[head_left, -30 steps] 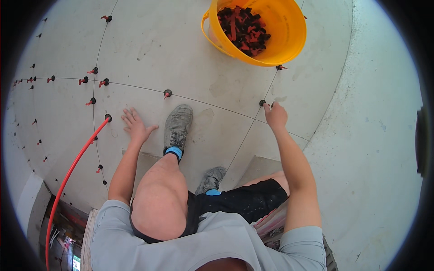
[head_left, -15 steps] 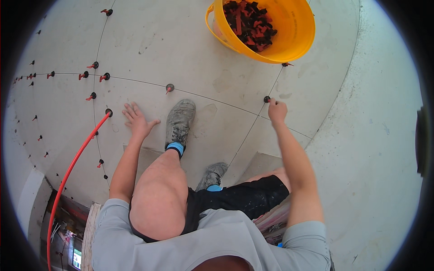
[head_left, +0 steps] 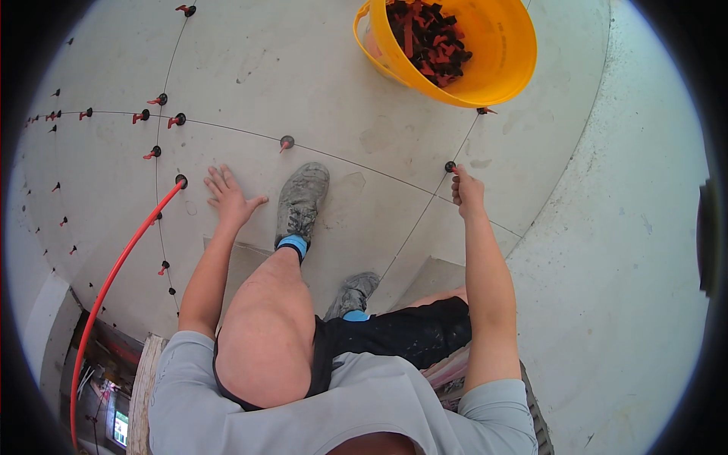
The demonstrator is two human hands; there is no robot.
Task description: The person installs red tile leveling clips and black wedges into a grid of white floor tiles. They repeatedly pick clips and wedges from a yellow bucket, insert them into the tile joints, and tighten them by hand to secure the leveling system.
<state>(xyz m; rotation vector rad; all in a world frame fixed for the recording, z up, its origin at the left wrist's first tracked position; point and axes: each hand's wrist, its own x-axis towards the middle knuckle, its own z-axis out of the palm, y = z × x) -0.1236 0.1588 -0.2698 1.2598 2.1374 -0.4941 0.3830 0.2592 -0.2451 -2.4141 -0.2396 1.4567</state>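
My right hand (head_left: 470,193) is closed on the red handle of a black-capped tile leveling spacer (head_left: 450,166). That spacer sits in the joint between large pale tiles, just above where two joint lines cross. My left hand (head_left: 232,202) lies on a tile (head_left: 250,182) with its fingers spread and holds nothing. Between that hand and my shoe stands a greyer spacer (head_left: 287,142) in the long joint, a little farther off. Another red-handled spacer (head_left: 177,120) is set in the same line to the left.
A yellow bucket (head_left: 504,61) with many loose red and black spacers stands at the far right of centre. At the left a red hose (head_left: 114,280) arches over the tiles. My dusty grey shoes (head_left: 303,197) rest on the floor. A whitish strip (head_left: 607,250) runs along the right.
My right hand has turned at the spacer and my right forearm has swung left. My left hand stays spread on the tile. The view has shifted slightly.
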